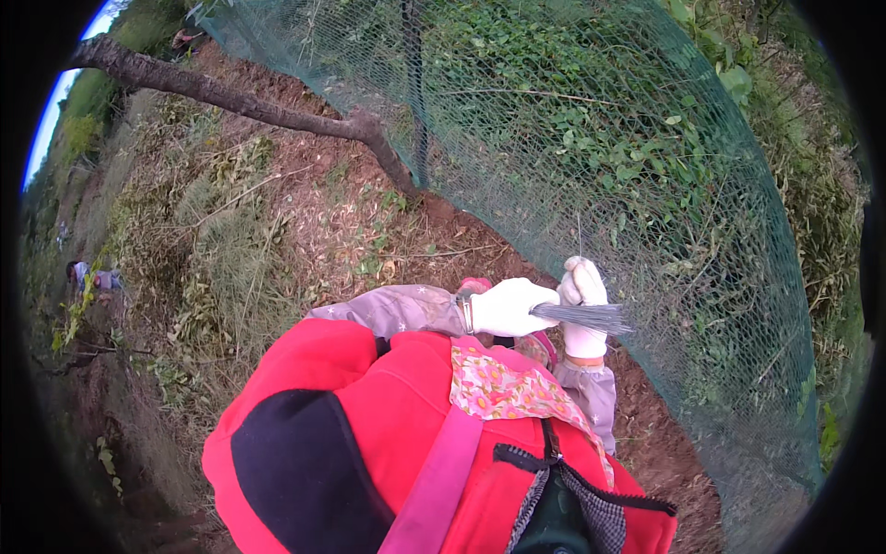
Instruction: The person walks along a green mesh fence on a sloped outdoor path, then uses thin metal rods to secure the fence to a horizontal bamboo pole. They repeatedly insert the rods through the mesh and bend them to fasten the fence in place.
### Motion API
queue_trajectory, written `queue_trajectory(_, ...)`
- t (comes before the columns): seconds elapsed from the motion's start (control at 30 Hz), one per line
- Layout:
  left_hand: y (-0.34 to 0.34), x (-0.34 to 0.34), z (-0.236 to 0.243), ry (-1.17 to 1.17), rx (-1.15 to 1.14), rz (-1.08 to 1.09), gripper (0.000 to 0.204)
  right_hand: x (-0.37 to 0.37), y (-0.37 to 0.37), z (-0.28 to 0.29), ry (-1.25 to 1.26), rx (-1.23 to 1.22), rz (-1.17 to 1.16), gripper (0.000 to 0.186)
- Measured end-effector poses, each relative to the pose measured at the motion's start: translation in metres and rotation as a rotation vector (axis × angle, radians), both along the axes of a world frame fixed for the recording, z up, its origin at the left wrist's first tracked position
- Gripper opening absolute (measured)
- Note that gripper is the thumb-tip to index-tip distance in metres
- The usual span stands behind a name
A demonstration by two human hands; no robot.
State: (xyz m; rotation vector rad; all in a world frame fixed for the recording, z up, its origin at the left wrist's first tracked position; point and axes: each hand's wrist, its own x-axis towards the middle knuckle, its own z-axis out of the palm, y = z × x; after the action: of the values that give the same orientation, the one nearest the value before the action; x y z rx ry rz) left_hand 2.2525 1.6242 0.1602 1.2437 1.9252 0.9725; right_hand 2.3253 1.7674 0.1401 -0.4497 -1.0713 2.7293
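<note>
My left hand [510, 307], in a white glove, is closed around one end of a bundle of thin grey metal wires [600, 318]. The loose ends fan out to the right, crossing in front of my right wrist. My right hand [582, 283], gloved in white too, is raised beside the bundle with its fingers pinched together. From its fingertips a single thin wire [580, 233] seems to stick up. Both hands are close to the green mesh fence [646, 268]; I cannot tell whether either touches it.
The mesh curves from the upper left to the lower right, with leafy plants behind it and a dark post [415, 102] holding it. A bare crooked branch [231, 99] leans in from the left. Reddish soil and cut brush lie beneath. Another person [94, 277] is far left.
</note>
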Motion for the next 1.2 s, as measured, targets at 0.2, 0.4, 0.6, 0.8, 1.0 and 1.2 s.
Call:
queue_trajectory(0.2, 0.003, -0.005, -0.018, -0.02, 0.036, -0.019, 0.02, -0.002, 0.005, -0.016, -0.026, 0.016, -0.04, 0.014)
queue_trajectory(0.4, 0.011, -0.036, -0.013, -0.018, 0.072, -0.037, 0.021, -0.025, 0.008, -0.016, -0.066, 0.736, -0.189, 0.005)
queue_trajectory(0.6, -0.003, -0.132, 0.022, -0.246, 0.198, 0.37, 0.02, -0.061, -0.005, 0.004, -0.058, 0.05, -0.056, 0.016)
queue_trajectory(0.8, -0.038, -0.284, 0.097, -0.479, 0.597, 0.721, 0.016, -0.091, -0.02, 0.006, -0.069, 0.02, -0.075, 0.017)
queue_trajectory(1.0, -0.055, -0.32, 0.108, -0.507, 0.708, 0.645, 0.021, -0.124, -0.047, 0.011, -0.098, 0.079, -0.072, 0.017)
queue_trajectory(1.2, -0.048, -0.269, 0.06, -0.562, 0.404, 0.399, 0.031, -0.159, -0.077, 0.033, -0.155, 0.383, -0.134, 0.016)
